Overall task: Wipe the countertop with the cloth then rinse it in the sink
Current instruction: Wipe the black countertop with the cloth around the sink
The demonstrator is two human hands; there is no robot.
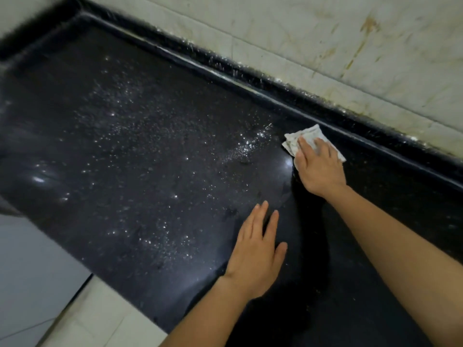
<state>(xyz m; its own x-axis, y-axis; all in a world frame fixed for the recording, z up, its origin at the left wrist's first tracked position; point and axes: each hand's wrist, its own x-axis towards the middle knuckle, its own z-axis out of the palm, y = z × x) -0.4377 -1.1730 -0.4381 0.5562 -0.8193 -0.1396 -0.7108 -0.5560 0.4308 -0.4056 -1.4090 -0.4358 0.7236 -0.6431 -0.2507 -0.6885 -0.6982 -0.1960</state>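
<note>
A black speckled countertop [150,146] fills the view, with white dusty specks scattered over its middle and left. A small folded white cloth [309,136] lies on the counter near the raised back edge. My right hand [318,169] presses flat on the cloth with straight fingers, covering its near part. My left hand [258,251] rests flat on the counter closer to me, fingers straight and holding nothing. The counter to the right of the cloth looks darker and free of specks. No sink is in view.
A raised black lip [250,81] runs along the back of the counter below a stained pale tiled wall [325,46]. The counter's front edge drops to a light tiled floor [100,321] at the lower left.
</note>
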